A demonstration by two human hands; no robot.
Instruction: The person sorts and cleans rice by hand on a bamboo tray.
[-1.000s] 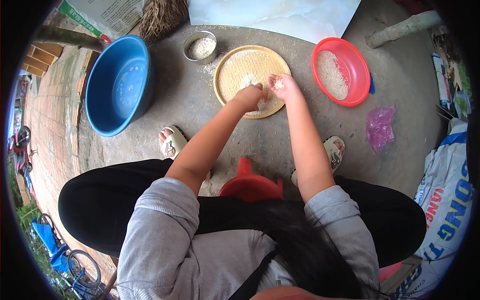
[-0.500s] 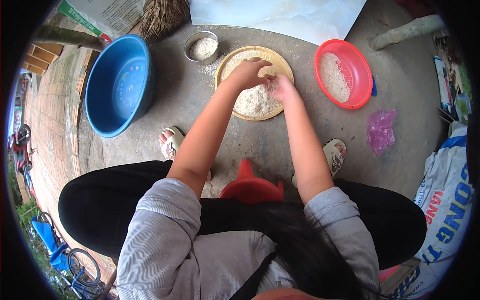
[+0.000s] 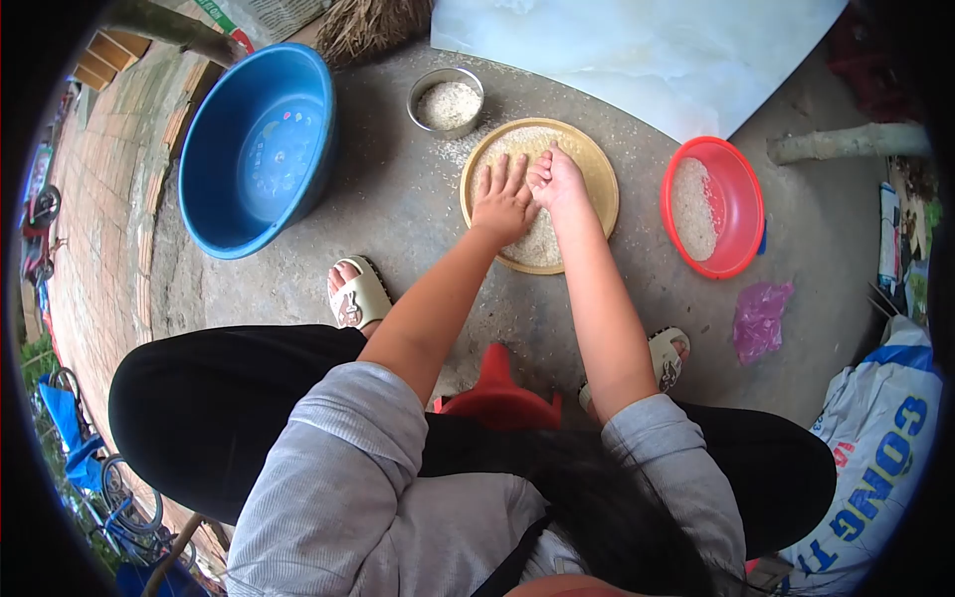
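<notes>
A round, shallow woven tray [image 3: 600,184] lies on the ground in front of me, with pale rice grains [image 3: 538,247] spread over part of it. My left hand [image 3: 505,204] is laid palm down over the rice with its fingers spread. Close beside it, above the tray's middle, my right hand [image 3: 559,181] has its fingers curled in and the thumb side up. Whatever those fingers may hold is hidden. Beyond the tray's upper left stands a metal bowl [image 3: 478,111] with rice in it. A red plastic basin [image 3: 741,224] to the right holds more rice along its left side.
A large blue basin [image 3: 316,149] stands to the left. Right of my foot lies a crumpled pink plastic bag [image 3: 762,320]. A red stool [image 3: 494,398] is between my legs. Ahead are a pale marbled sheet [image 3: 637,45] and a straw broom [image 3: 370,28]. Scattered grains dot the concrete.
My left hand has gone from arched above the tray to lying flat with spread fingers. My right hand has curled closed. The whole view has shifted slightly, moving the tray right and down.
</notes>
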